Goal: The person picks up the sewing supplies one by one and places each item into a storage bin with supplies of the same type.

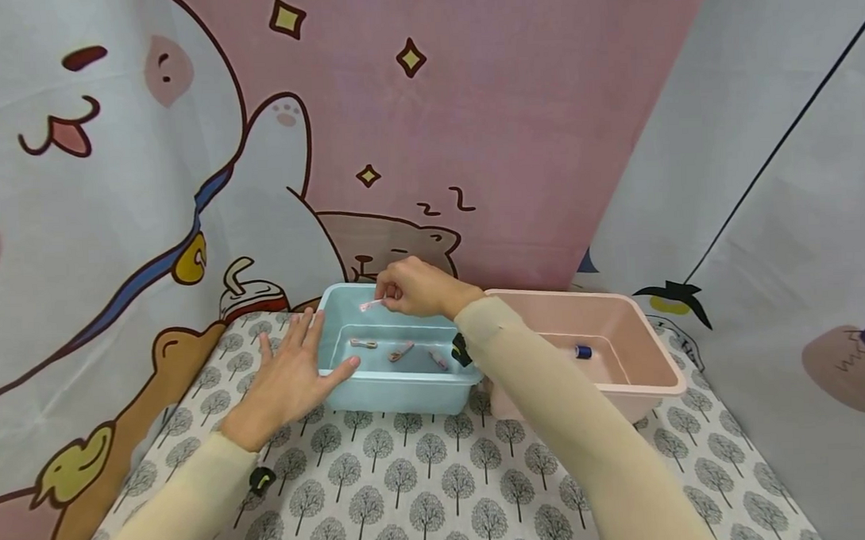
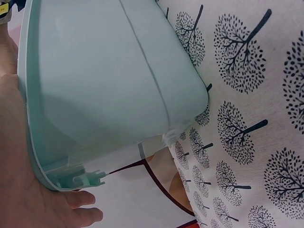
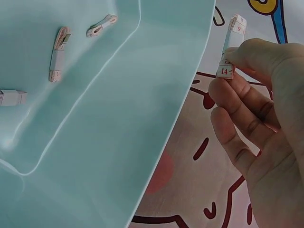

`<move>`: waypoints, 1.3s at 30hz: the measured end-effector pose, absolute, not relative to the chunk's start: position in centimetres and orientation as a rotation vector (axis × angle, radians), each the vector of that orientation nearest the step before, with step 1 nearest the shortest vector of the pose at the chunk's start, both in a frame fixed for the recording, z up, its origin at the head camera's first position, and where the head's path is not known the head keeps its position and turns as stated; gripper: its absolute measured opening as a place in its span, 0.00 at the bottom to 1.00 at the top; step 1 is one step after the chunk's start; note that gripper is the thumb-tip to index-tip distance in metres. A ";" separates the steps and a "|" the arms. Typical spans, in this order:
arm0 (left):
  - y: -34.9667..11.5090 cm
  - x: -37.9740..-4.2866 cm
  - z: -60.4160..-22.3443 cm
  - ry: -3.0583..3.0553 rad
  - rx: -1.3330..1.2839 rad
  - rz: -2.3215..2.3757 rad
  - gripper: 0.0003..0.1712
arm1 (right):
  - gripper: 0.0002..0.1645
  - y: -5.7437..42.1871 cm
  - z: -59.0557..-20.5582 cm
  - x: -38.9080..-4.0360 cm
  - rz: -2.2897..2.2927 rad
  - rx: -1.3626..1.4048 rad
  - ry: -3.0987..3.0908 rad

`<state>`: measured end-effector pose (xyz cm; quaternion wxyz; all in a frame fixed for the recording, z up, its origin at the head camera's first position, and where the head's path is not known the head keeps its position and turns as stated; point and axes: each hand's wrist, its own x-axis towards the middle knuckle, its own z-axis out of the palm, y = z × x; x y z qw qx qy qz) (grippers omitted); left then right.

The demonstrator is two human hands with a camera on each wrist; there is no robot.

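My right hand (image 1: 422, 286) pinches a folded tape measure (image 3: 232, 47) between thumb and fingertips, above the far side of the light blue bin (image 1: 401, 394). Red numbers show on its white band in the right wrist view. Three more tape measures, a left one (image 1: 363, 343), a middle one (image 1: 401, 351) and a right one (image 1: 438, 359), lie apart on the bin's floor, each folded into a small bundle. My left hand (image 1: 293, 378) rests on the bin's left rim, fingers spread and thumb over the front corner; in the left wrist view the rim runs along the palm.
To the right stands a pink bin (image 1: 651, 389), close beside the blue one, with a dark blue thread spool (image 1: 583, 351) on its floor. Both bins sit on a tree-patterned tablecloth (image 1: 425, 477). A cartoon-printed curtain (image 1: 514, 140) hangs right behind them.
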<state>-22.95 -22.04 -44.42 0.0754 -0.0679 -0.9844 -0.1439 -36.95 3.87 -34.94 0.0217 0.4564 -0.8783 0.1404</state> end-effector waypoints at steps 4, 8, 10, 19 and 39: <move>-22.1 -23.0 -44.5 -2.950 -0.206 -0.430 0.70 | 0.12 3.8 -34.9 -37.0 0.393 1.355 -2.761; -22.1 -23.0 -44.5 -2.953 -0.203 -0.428 0.70 | 0.17 3.9 -35.0 -37.0 0.360 1.297 -2.810; -22.1 -23.0 -44.5 -2.954 -0.202 -0.429 0.70 | 0.17 4.0 -35.0 -36.9 0.347 1.292 -2.820; -21.9 -22.8 -44.3 -2.958 -0.203 -0.427 0.70 | 0.15 4.6 -35.2 -35.9 0.366 1.302 -2.826; -21.8 -22.7 -44.2 -2.957 -0.196 -0.437 0.70 | 0.15 5.5 -35.2 -32.9 0.398 1.370 -2.735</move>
